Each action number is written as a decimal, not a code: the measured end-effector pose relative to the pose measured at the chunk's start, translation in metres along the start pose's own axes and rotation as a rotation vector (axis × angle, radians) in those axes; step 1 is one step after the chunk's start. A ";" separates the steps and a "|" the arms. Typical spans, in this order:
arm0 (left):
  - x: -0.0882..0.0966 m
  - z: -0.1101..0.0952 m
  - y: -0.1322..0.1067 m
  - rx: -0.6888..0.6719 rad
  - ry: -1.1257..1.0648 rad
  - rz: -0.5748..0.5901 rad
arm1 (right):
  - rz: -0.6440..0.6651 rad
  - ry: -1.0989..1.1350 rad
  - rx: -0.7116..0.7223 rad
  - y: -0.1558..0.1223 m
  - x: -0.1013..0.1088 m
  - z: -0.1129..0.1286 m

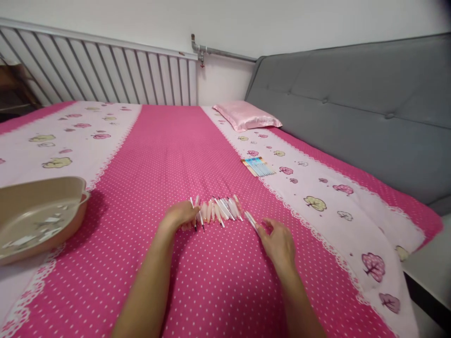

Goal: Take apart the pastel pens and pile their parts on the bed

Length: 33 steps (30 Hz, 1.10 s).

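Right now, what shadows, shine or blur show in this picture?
In the head view, a soft shadow falls just right of the basin; the pink pillow carries a pale sheen; the picture's top right corner darkens; the pen-like sticks look too small and soft to show fine markings.

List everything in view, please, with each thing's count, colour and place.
Pale pens: many, white and pink, row at centre
Blue pens: several, mostly light blue, right of centre
Basin: one, beige, left edge
Small pieces: several, white, inside basin
Pillow: one, pink, beside headboard
Headboard: one, grey, right
Bedsheet: one, pink and white, beneath pens
Radiator: one, white, far left
Pipe: one, grey, on white wall
Unclear object: one, brown, left edge
Left hand: one, bare, touching row's left end
Right hand: one, bare, holding at least one pale pen
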<state>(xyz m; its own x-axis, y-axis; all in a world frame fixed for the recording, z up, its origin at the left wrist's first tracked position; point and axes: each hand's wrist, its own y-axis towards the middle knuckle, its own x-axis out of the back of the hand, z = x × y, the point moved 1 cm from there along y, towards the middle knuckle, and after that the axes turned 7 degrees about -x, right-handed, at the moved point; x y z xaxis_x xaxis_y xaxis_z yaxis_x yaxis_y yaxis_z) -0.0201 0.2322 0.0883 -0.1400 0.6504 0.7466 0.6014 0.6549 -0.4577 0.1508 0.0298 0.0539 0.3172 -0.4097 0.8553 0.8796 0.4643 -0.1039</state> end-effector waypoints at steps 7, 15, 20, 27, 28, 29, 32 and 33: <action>0.009 -0.006 -0.006 -0.015 0.172 -0.111 | -0.009 -0.071 -0.010 -0.006 -0.006 -0.022; 0.013 -0.014 -0.011 -0.122 0.105 -0.219 | 0.034 0.071 0.012 -0.003 -0.009 -0.022; 0.002 -0.030 -0.014 -0.274 0.025 -0.260 | 0.064 0.282 -0.046 0.000 -0.001 -0.023; -0.036 -0.068 -0.021 -0.622 -0.377 -0.164 | 0.311 0.961 -0.102 -0.013 0.008 -0.004; -0.041 -0.074 -0.024 -0.679 -0.498 -0.095 | 0.406 1.049 -0.093 -0.017 0.009 0.002; -0.045 -0.079 -0.027 -0.726 -0.616 -0.012 | 0.486 1.124 -0.083 -0.021 0.010 0.008; -0.052 -0.088 -0.035 -0.747 -0.888 0.201 | 0.638 1.280 -0.064 -0.033 0.013 0.023; -0.053 -0.090 -0.037 -0.721 -0.951 0.233 | 0.667 1.308 -0.060 -0.036 0.014 0.027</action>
<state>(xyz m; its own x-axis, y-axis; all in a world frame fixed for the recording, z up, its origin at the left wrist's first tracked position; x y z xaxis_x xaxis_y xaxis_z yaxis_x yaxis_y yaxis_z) 0.0355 0.1389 0.1090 -0.3095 0.9447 -0.1081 0.9460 0.3174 0.0653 0.1139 0.0281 0.0831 0.7209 -0.5562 -0.4134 0.4474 0.8291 -0.3353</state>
